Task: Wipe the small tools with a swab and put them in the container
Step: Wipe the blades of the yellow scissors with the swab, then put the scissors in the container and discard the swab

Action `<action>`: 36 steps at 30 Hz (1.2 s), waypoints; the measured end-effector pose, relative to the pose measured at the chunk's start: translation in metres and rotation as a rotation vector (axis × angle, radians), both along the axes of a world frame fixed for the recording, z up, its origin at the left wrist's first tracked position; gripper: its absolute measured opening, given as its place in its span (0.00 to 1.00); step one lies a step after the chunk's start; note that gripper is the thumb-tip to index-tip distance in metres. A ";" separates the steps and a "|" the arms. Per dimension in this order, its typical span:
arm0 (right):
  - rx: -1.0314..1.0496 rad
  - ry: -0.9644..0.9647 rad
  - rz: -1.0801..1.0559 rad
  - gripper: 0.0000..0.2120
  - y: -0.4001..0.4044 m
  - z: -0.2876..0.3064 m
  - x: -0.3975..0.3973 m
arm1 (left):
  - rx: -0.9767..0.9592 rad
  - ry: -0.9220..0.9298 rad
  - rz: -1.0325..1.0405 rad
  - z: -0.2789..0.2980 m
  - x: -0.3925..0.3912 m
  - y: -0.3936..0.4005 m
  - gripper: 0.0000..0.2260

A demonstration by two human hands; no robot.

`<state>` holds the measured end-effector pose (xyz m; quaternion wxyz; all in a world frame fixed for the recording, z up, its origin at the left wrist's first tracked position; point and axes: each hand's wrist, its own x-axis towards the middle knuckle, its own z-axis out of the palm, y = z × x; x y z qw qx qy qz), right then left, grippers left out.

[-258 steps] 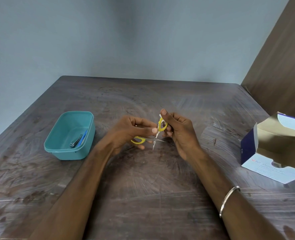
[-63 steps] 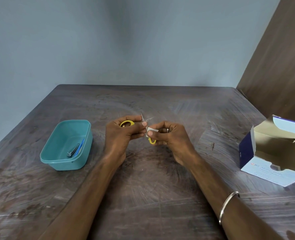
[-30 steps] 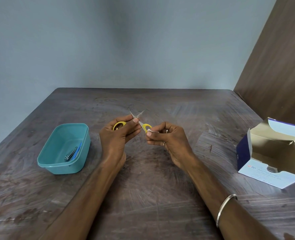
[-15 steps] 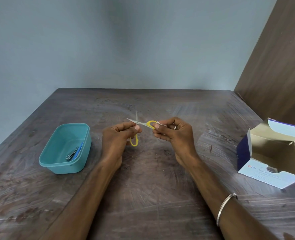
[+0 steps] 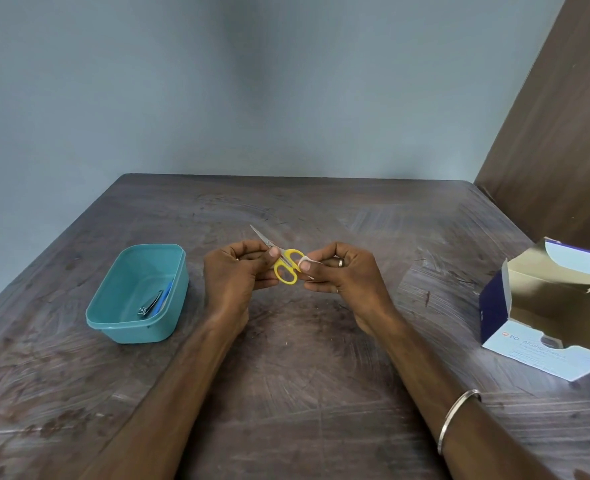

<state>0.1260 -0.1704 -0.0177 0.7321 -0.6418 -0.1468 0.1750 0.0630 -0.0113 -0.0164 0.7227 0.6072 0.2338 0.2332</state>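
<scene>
You've got yellow-handled scissors point(image 5: 285, 268), a white swab point(image 5: 306, 262), a teal container point(image 5: 137, 294). Box point(image 5: 543, 317) is navy and white; table point(image 5: 304, 393) is dark streaked brown.

We see small yellow-handled scissors point(image 5: 284, 263) with blades closed, a white swab point(image 5: 306, 262) beside their handles, and a teal container point(image 5: 137, 293) holding nail clippers point(image 5: 149, 306).

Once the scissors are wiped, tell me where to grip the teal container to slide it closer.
Grip the container by its near right rim, coming from above. The top is open and that rim faces the hands; the clipper lies inside near it, so keep fingers on the rim.
</scene>
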 end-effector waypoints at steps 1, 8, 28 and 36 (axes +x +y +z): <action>-0.003 0.001 0.000 0.05 0.000 0.000 0.000 | 0.007 -0.003 0.000 0.001 0.000 0.000 0.04; 0.106 0.021 -0.089 0.04 0.000 0.002 0.001 | 0.249 -0.041 0.122 0.014 -0.007 -0.005 0.04; -0.292 -0.488 -0.162 0.05 0.004 -0.011 -0.002 | 0.992 0.724 0.110 0.066 -0.091 0.100 0.06; -0.277 -0.503 -0.149 0.03 0.002 -0.014 -0.001 | 1.023 0.816 0.033 0.052 -0.075 0.099 0.07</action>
